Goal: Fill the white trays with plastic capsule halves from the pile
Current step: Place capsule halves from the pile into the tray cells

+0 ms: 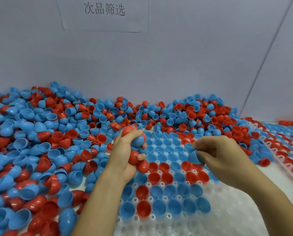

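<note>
A big pile of red and blue capsule halves covers the table's left and back. In front of me lies a white tray with many wells; red and blue halves sit open side up in its far and left part. My left hand grips a bunch of several red and blue halves over the tray's left edge. My right hand pinches blue halves just above the tray's middle rows.
A second filled tray lies at the right, running toward the back. A grey wall with a paper sign closes off the back. The pile spills onto the front tray's far edge.
</note>
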### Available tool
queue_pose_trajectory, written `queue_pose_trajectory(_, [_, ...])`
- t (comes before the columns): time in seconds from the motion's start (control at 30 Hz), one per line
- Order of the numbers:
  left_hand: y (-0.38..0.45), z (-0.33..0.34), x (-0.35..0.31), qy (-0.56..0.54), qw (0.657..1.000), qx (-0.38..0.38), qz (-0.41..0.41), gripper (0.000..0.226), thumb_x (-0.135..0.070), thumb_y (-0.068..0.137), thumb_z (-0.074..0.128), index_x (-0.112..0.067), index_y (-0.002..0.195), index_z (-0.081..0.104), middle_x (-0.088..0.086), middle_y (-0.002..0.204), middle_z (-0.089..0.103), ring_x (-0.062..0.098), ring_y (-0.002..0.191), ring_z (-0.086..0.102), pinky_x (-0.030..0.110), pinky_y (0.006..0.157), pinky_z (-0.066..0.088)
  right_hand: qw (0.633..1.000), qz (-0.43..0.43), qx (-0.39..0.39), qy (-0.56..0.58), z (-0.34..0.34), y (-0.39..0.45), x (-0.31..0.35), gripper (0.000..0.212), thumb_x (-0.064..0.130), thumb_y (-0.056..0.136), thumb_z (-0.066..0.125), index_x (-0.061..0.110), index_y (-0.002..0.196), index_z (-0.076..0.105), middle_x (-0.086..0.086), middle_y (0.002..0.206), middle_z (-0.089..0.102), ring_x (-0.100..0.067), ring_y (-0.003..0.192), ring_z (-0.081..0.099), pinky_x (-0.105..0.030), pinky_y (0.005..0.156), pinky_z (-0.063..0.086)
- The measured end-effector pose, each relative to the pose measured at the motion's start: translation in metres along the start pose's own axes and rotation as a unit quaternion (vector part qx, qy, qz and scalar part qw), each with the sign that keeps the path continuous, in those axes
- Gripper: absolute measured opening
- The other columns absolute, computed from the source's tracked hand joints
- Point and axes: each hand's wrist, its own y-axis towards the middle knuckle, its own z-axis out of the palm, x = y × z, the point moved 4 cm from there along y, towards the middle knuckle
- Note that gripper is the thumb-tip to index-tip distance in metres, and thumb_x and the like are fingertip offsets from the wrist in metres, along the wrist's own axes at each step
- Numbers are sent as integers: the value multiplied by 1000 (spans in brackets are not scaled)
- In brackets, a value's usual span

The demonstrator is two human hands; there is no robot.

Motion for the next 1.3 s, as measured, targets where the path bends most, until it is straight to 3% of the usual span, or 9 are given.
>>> queue_pose_trajectory(0.1, [-1, 1, 0, -6, 1000, 1, 0, 19, -13, 90, 66, -11, 102, 52, 7, 80, 58, 13, 62, 53, 17, 35, 34, 994, 26, 55, -87, -8, -24, -13, 34, 13, 90, 70, 45, 82, 65, 24, 84, 67, -2, 78, 65, -17, 69, 56])
queue_pose_trajectory(0.2, [-2, 2, 1, -10, 1000, 8, -1, 18, -13, 90, 65, -11, 102, 52, 6, 79, 58, 12, 62, 53, 17, 35, 34, 985, 47, 90, -140, -10, -39, -24, 35, 18, 88, 73, 47, 71, 61, 23, 83, 65, -2, 78, 62, -18, 69, 53])
queue_pose_trajectory(0.37, [-3, 4, 1, -8, 1000, 10, -3, 22, -13, 91, 65, -12, 108, 52, 7, 80, 58, 12, 61, 53, 17, 35, 34, 961, 72, 160, -214, 11, -48, -34, 14, 30, 86, 75, 43, 86, 71, 24, 93, 55, -2, 82, 57, -19, 75, 53])
queue_pose_trajectory(0.67, [-3, 3, 1, -8, 1000, 11, -4, 22, -13, 91, 66, -10, 107, 53, 7, 84, 58, 12, 61, 54, 17, 35, 34, 955, 84, 175, -223, 17, -45, -40, 16, 35, 82, 80, 41, 95, 75, 26, 98, 49, -2, 86, 53, -17, 73, 51])
queue_pose_trajectory(0.8, [-3, 4, 1, -11, 1000, 10, -6, 22, -13, 91, 66, -11, 107, 52, 7, 81, 57, 11, 60, 54, 16, 34, 33, 953, 88, 201, -206, 6, -46, -36, 24, 32, 85, 76, 49, 99, 66, 25, 101, 50, -1, 86, 54, -17, 74, 50])
queue_pose_trajectory(0.9, [-3, 4, 2, -9, 1000, 9, -9, 24, -14, 91, 66, -10, 111, 52, 7, 81, 56, 11, 60, 54, 17, 33, 34, 966, 58, 169, -189, -6, -34, -19, 27, 29, 90, 71, 51, 98, 56, 26, 99, 47, 4, 85, 51, -15, 75, 49])
queue_pose_trajectory(1.0, [-4, 7, 4, -5, 1000, 12, -10, 26, -17, 89, 68, -9, 110, 53, 7, 80, 58, 11, 59, 54, 17, 33, 34, 980, -7, 114, -161, -8, -6, 7, 27, 30, 95, 63, 42, 119, 59, 19, 102, 53, 3, 86, 52, -18, 80, 49])
queue_pose_trajectory(1.2, [-4, 5, -1, 2, 1000, 12, 21, 33, -36, 88, 69, -11, 105, 56, 6, 71, 59, 10, 57, 55, 17, 33, 34, 992, -105, 62, 34, 31, 37, 63, 30, 40, 93, 64, 36, 123, 59, 17, 94, 60, 0, 83, 61, -13, 68, 47])
queue_pose_trajectory(1.3, [-4, 5, 1, 7, 1000, 1, 11, 43, -44, 83, 71, -14, 113, 65, 6, 90, 74, 14, 68, 69, 20, 38, 43, 986, -133, 28, 97, 58, 39, 70, 33, 44, 90, 67, 37, 121, 62, 17, 100, 61, 0, 88, 60, -14, 77, 50])
